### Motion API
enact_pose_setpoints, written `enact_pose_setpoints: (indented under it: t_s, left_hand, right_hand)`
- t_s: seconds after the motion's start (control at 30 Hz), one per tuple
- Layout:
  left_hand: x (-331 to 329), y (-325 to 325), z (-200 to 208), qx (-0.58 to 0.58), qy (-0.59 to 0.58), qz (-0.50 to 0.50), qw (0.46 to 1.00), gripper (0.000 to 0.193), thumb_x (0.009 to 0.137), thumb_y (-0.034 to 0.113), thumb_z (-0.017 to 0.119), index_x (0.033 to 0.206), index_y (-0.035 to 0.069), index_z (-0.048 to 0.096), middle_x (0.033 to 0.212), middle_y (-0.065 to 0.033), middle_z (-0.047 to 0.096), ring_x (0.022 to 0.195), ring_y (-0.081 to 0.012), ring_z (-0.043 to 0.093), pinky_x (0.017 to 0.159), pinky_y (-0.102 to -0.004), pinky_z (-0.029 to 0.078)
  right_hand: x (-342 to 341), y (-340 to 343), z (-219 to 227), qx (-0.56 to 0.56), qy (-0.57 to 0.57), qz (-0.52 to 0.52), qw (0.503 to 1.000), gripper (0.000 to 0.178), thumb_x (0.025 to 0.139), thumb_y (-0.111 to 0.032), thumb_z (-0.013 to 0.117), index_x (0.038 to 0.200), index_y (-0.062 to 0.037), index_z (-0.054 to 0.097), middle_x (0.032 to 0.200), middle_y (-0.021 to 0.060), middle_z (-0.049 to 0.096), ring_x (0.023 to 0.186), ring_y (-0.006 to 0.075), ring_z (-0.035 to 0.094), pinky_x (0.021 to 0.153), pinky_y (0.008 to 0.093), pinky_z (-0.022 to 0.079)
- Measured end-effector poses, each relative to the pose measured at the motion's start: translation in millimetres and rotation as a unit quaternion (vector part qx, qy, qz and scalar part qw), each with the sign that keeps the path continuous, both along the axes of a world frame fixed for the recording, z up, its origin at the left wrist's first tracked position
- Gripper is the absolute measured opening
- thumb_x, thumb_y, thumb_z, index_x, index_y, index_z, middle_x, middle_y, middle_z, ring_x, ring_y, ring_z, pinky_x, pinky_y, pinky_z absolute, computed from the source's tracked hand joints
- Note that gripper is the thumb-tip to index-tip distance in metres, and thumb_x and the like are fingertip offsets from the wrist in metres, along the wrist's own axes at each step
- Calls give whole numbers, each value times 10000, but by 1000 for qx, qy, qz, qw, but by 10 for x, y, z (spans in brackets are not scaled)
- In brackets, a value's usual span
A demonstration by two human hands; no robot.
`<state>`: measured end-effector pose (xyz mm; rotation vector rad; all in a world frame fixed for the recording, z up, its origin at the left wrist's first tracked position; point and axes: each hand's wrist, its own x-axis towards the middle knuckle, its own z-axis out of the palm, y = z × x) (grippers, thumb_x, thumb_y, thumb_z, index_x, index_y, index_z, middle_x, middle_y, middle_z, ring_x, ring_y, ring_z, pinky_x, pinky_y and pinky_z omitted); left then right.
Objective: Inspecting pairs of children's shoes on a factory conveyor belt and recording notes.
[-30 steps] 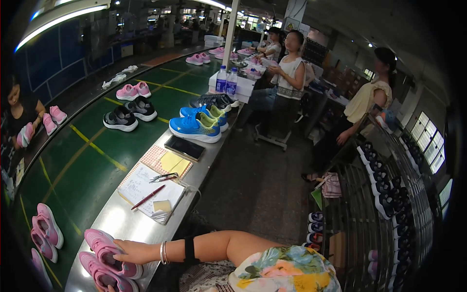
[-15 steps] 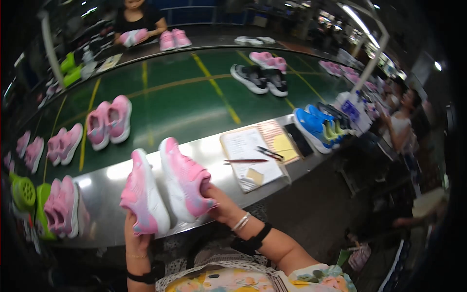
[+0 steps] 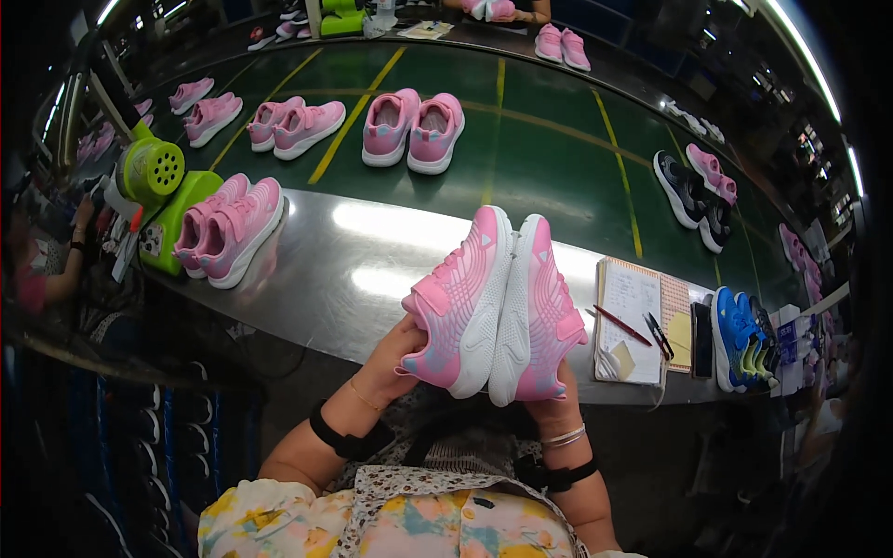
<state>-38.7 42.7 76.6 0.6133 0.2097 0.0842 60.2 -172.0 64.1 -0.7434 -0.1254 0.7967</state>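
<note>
A pair of pink sneakers with white soles is held up above the metal table edge, soles facing each other and nearly touching. My left hand [image 3: 393, 357] is closed on the heel end of the left pink sneaker [image 3: 453, 296], with some fingers inside its opening. Around the heel of the right pink sneaker [image 3: 547, 312] is my right hand [image 3: 556, 406], mostly hidden behind the shoe. Both toes point away from me.
Across the steel ledge [image 3: 353, 279] lie an open notebook [image 3: 630, 307] with pens, a dark phone [image 3: 701, 339], blue sneakers [image 3: 733, 339], and a pink pair [image 3: 233, 228] beside a green device [image 3: 153, 172]. Shoes stand on the green conveyor [image 3: 521, 139]; a person sits opposite.
The two held sneakers have come together, soles now facing each other, where before they were apart. My view has swung left, shifting the table things to the right.
</note>
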Motion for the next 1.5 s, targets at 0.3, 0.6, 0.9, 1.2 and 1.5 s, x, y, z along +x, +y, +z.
enact_pose_setpoints:
  t_s: [0.3,0.6,0.9,1.2,1.5]
  left_hand:
    - [-57,131,68,161,-78,13,984,662,840,-37,552,1438,68,290,1422,-112,372,1316,-227,380,1088,-353,312]
    - [-32,152,17,583,-145,163,783,757,676,-4,692,1374,172,459,1492,-148,252,1374,-297,272,1104,-396,268]
    - [-64,132,134,634,-88,193,743,782,631,13,653,1369,141,429,1465,-150,292,1350,-336,294,1099,-416,279]
    - [-75,133,178,677,-66,203,704,809,613,21,661,1371,133,402,1456,-151,311,1329,-334,317,1094,-416,277]
    - [-86,94,222,721,-31,237,651,804,614,70,726,1352,72,407,1414,-171,392,1276,-347,380,1054,-428,314]
  right_hand:
    - [6,-114,107,-126,-242,-85,958,621,876,-31,576,1426,-61,289,1367,127,436,1242,241,446,1038,375,365]
    - [19,-54,107,-207,-439,-147,862,688,755,18,641,1379,-108,381,1448,153,274,1338,275,317,1098,382,260]
    - [39,-85,179,-311,-510,-169,784,632,739,-13,672,1328,-129,474,1414,193,307,1321,336,322,1087,409,259]
    - [21,-63,252,-349,-567,-188,722,615,727,-29,675,1307,-118,489,1416,188,315,1320,343,326,1087,411,254]
    - [-22,-42,353,-381,-551,-205,713,580,653,-30,683,1214,-137,583,1373,204,337,1286,372,337,1077,444,275]
